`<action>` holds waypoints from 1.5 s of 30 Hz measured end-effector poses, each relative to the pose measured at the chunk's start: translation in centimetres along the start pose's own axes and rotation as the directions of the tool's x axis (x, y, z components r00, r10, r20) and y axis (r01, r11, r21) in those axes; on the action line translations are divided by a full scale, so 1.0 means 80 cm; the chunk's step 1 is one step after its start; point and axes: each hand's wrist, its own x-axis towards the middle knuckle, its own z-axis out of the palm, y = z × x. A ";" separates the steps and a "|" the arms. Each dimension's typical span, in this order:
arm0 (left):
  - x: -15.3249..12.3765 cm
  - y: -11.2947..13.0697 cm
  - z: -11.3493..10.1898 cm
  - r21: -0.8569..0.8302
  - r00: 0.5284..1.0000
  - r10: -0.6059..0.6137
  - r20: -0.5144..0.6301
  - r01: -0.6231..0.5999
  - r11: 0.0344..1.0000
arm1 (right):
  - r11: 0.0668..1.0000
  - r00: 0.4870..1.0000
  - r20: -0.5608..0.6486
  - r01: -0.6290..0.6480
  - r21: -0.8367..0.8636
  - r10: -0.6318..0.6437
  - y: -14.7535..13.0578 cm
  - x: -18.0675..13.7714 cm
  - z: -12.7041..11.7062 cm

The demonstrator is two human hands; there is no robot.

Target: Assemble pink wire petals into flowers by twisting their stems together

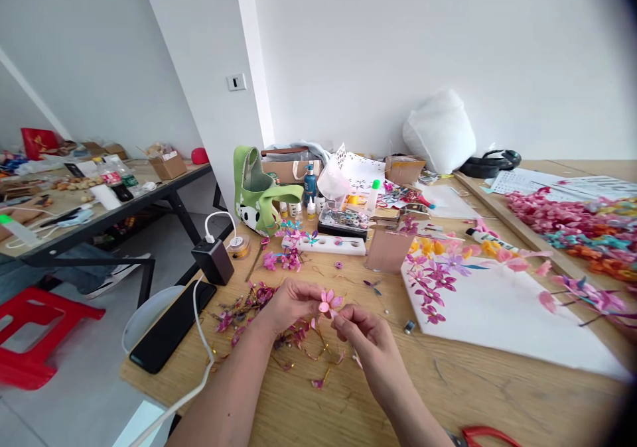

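A small pink paper flower is held up over the wooden table between both of my hands. My left hand pinches it from the left with fingers closed. From the right, my right hand pinches its lower edge with closed fingertips. Scattered purple and pink flower pieces with gold wire lie on the table just under and left of my hands.
A white board with glued flowers lies to the right. A black phone and charger block with a white cable sit at the left edge. Glue bottles, a green bag and boxes crowd the back. Red-handled scissors lie near me.
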 end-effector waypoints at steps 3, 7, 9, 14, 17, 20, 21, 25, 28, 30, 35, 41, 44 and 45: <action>-0.001 0.000 0.001 -0.033 1.000 -0.029 0.008 0.030 0.999 | 1.000 1.000 -0.014 0.001 0.006 -0.001 -0.002 -0.001 0.002; -0.001 0.003 0.004 -0.081 0.997 -0.071 0.000 0.071 0.994 | 1.000 1.000 -0.003 -0.006 0.015 0.007 -0.004 -0.001 0.004; -0.001 0.005 0.006 -0.118 0.996 -0.088 -0.013 0.086 0.989 | 1.000 1.000 -0.002 -0.003 0.007 0.003 -0.003 -0.001 0.005; -0.001 0.005 0.007 -0.161 0.990 -0.139 -0.036 0.132 0.978 | 1.000 1.000 -0.017 0.001 -0.003 -0.001 -0.001 0.000 0.005; 0.000 0.004 0.004 -0.256 0.975 -0.220 -0.034 0.204 0.945 | 1.000 1.000 0.000 0.020 -0.022 -0.020 0.002 0.001 0.006; 0.002 0.002 0.000 -0.373 0.963 -0.257 -0.077 0.211 0.904 | 0.995 0.999 0.040 0.040 -0.088 -0.037 0.003 0.002 0.006; 0.003 0.002 -0.001 -0.401 0.961 -0.252 -0.110 0.188 0.896 | 0.991 0.997 0.061 0.053 -0.123 -0.045 0.002 0.002 0.005; 0.007 0.001 -0.006 -0.445 0.950 -0.215 -0.224 0.097 0.890 | 0.918 0.983 0.139 0.162 -0.363 -0.118 -0.017 -0.009 -0.002; 0.009 0.001 -0.009 -0.446 0.955 -0.170 -0.242 0.047 0.894 | 0.757 0.957 0.239 0.279 -0.591 -0.167 -0.039 -0.030 -0.014; 0.009 0.000 -0.010 -0.447 0.964 -0.131 -0.230 0.015 0.894 | 0.620 0.937 0.331 0.324 -0.715 -0.107 -0.048 -0.045 -0.024; 0.008 0.000 -0.010 -0.394 0.978 -0.089 -0.189 0.007 0.919 | 0.325 0.929 0.355 0.307 -0.895 0.101 -0.029 -0.074 -0.048; 0.007 0.001 0.004 -0.236 0.985 -0.069 -0.156 0.031 0.971 | 0.223 0.932 0.330 0.293 -0.930 0.149 -0.003 -0.092 -0.051; 0.004 -0.001 0.012 -0.089 0.993 -0.062 -0.096 0.054 0.995 | 0.350 0.933 0.354 0.309 -0.885 0.072 -0.019 -0.084 -0.058; 0.003 -0.001 0.015 -0.054 0.995 -0.069 -0.067 0.065 0.996 | 0.410 0.934 0.356 0.316 -0.856 0.024 -0.028 -0.076 -0.061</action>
